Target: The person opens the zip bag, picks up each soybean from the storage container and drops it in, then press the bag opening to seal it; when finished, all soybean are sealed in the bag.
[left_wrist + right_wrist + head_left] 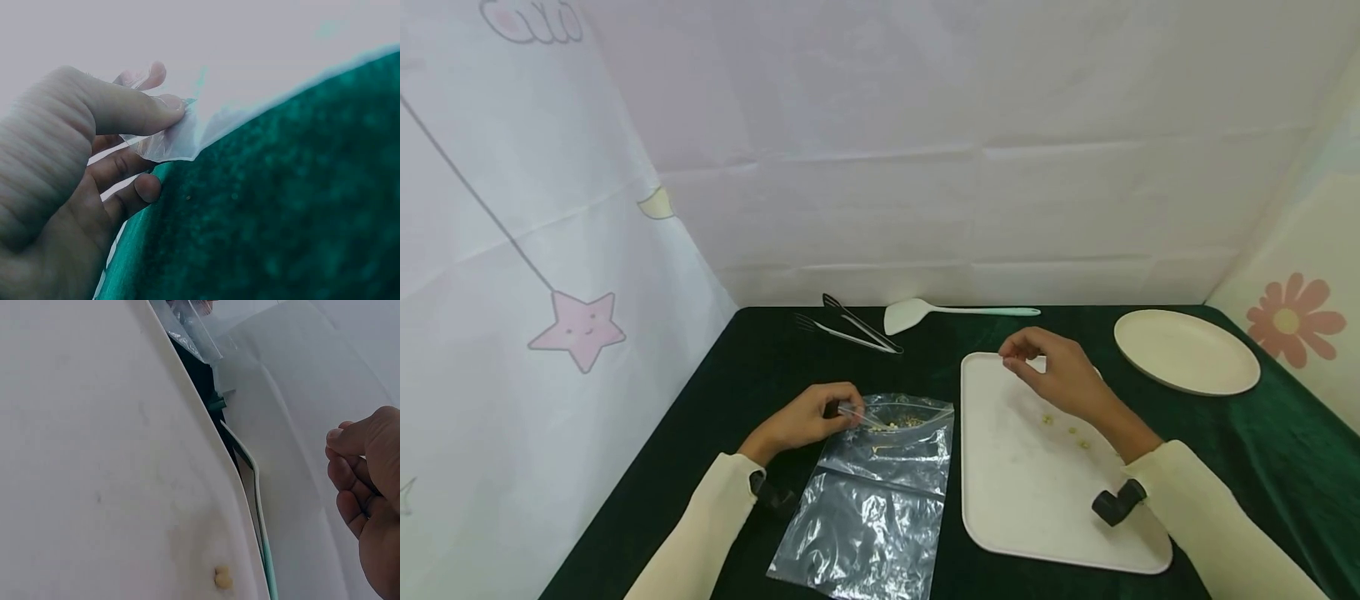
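Observation:
In the head view, my left hand point(820, 410) pinches the rim of a clear zip bag point(880, 508) between thumb and fingers. The bag's mouth gapes, and small pale yellow pieces point(910, 422) lie inside near the top. Up close in the left wrist view, the thumb presses on the clear plastic rim point(181, 140). My right hand point(1056, 371) hovers over the far part of a white tray point(1015, 483), thumb against curled fingers; no object shows between them. Several yellowish pieces point(1084, 444) lie on the tray, and one tan piece point(223, 578) appears in the right wrist view.
Metal tongs point(857, 329) and a white spatula point(917, 314) with a pale green handle lie at the back of the dark green cloth point(760, 358). A cream plate point(1187, 350) stands at the back right. Printed white sheets point(865, 208) rise behind and beside the table.

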The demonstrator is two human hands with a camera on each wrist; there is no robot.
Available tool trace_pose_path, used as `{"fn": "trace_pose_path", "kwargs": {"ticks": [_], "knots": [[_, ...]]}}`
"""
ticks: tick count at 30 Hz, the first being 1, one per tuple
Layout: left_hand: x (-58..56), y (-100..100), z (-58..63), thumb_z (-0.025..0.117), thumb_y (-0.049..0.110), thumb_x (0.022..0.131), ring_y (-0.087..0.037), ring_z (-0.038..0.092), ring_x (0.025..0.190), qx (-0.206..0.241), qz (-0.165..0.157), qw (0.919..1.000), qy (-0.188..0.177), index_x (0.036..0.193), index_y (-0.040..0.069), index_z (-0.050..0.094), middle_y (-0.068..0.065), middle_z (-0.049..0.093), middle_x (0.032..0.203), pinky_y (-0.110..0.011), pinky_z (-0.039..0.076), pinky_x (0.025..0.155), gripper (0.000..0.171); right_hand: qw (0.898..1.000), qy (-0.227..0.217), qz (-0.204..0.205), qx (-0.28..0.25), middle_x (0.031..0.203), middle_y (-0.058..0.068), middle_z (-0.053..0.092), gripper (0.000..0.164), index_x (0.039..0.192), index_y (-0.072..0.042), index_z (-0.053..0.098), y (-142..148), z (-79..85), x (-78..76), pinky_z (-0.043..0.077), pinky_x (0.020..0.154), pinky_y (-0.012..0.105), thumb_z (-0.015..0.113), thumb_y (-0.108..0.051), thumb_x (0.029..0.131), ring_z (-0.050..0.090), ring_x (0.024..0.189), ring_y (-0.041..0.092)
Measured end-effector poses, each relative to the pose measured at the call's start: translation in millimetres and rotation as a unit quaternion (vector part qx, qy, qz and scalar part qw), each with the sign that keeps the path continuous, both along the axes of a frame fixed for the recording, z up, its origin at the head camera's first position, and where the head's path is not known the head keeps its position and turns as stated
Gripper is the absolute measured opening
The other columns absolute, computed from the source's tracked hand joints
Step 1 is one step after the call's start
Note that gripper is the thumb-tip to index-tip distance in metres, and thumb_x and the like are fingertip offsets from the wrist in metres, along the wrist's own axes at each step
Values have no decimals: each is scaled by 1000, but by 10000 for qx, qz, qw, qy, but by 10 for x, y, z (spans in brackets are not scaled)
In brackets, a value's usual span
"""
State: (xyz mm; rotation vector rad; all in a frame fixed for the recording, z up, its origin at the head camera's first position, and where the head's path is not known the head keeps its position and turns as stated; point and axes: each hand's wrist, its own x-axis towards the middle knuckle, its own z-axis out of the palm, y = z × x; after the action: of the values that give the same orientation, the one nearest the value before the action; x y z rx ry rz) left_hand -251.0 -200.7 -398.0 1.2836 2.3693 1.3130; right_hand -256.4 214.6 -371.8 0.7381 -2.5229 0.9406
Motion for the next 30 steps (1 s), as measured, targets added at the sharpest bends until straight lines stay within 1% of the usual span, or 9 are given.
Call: {"fn": "trace_pose_path", "kwargs": {"ticks": [4,7,10,15,19,23,27,30], "knots": [[-8,-4,1,61,-11,94,-24,60,85,18,0,10000,-10,104,0,64,-15,64,99,-32,52,76,15,9995,-212,123,-179,104,-13,65,15,111,-26,66,-194,16,-5,49,86,36,70,-26,96,56,95,10],[-14,-5,-6,61,-10,94,-24,60,85,35,-4,10000,3,104,1,64,-14,63,99,-32,52,76,15,9982,-362,322,-363,104,-15,65,14,110,-27,65,-362,10,-2,50,86,41,70,-28,97,56,95,10],[-16,-4,-18,60,-10,94,-23,60,85,39,-19,10000,-8,104,1,64,-14,63,100,-32,52,75,15,9955,-526,621,-488,102,-16,65,13,109,-28,65,-527,-20,14,50,85,45,69,-28,97,57,94,10],[-11,9,-21,60,-11,94,-25,60,86,27,-31,10000,-70,104,1,64,-14,64,100,-32,52,76,16,9890,-755,1130,-583,101,-16,65,10,108,-25,66,-742,-59,35,48,82,46,68,-28,98,59,90,8],[4,30,10,61,-11,94,-28,61,87,-4,51,9999,-125,103,0,64,-15,64,100,-33,52,78,15,9851,-795,1370,-673,100,-14,66,11,108,-23,67,-837,-45,46,47,81,49,67,-28,99,59,89,9],[21,42,40,60,-11,94,-30,62,88,-58,117,9997,-195,103,-1,64,-16,64,100,-33,52,79,14,9856,-765,1352,-663,101,-15,66,12,109,-23,67,-835,-26,68,47,81,48,67,-29,98,59,89,9],[30,31,46,60,-12,94,-31,62,88,-74,120,9997,-221,103,-1,64,-16,64,100,-33,52,79,14,9897,-693,1125,-548,102,-17,65,13,110,-24,67,-747,-11,89,47,81,43,68,-30,98,59,91,8],[32,16,34,60,-11,94,-31,62,88,-70,129,9997,-194,103,0,64,-16,64,100,-33,52,78,15,9931,-629,889,-425,101,-17,65,13,109,-26,67,-651,10,89,48,82,42,70,-28,97,59,92,8]]}}
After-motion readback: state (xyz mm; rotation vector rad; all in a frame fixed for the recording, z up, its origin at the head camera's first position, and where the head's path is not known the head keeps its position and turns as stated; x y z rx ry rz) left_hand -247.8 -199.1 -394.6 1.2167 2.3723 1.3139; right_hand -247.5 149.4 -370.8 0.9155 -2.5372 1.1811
